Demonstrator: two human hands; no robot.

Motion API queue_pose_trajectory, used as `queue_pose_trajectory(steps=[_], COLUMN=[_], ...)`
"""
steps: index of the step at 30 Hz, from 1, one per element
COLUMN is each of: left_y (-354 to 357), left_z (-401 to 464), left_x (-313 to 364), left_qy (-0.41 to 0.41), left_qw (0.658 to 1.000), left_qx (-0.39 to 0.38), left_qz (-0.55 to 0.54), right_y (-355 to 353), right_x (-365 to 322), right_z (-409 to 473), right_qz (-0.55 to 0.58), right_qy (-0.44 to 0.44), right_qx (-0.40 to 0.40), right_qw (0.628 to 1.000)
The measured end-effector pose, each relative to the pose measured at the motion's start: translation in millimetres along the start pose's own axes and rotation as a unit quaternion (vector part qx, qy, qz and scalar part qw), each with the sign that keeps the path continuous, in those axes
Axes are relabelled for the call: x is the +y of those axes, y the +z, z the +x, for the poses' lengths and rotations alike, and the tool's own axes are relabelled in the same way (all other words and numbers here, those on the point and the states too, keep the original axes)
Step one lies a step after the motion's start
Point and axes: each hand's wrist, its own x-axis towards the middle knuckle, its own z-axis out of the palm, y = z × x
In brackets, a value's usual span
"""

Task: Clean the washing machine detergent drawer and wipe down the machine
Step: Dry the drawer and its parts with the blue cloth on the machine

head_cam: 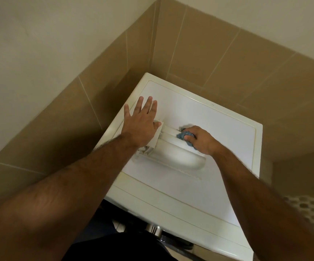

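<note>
Left hand flat on drawer, partly hiding it; right hand apparently bunches cloth.

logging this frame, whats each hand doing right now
Left hand: open, fingers spread flat on the detergent drawer.
Right hand: fingers curled round the blue cloth.

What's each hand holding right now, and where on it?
The right hand grips a bunched blue cloth by its middle. The left hand holds nothing; it presses flat on the detergent drawer.
</note>
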Motion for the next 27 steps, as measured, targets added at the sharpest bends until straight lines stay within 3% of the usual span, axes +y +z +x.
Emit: queue_pose_trajectory(steps=[4,14,21,27], left_y=[2.0,0.6,0.8,0.3], left_z=[-0.9,-2.5,-1.9,-2.4], left_x=[0.4,1.3,1.3,1.2], left_qy=[-0.007,0.0,0.002,0.005], left_qw=[1.0,1.0,1.0,1.0], left_qx=[0.01,0.017,0.008,0.009], left_qz=[0.003,-0.009,-0.019,-0.021], right_y=[-6.0,-15.5,-2.6,26.3], right_x=[9.1,23.9,19.1,17.7], right_z=[-13.9,-45.2,-54.7,-71.8], right_qz=[0.016,0.101,0.171,0.045], right_qy=[0.006,0.114,0.175,0.113], right_qx=[0.003,0.018,0.104,0.18], right_qw=[1.0,0.988,0.964,0.976])
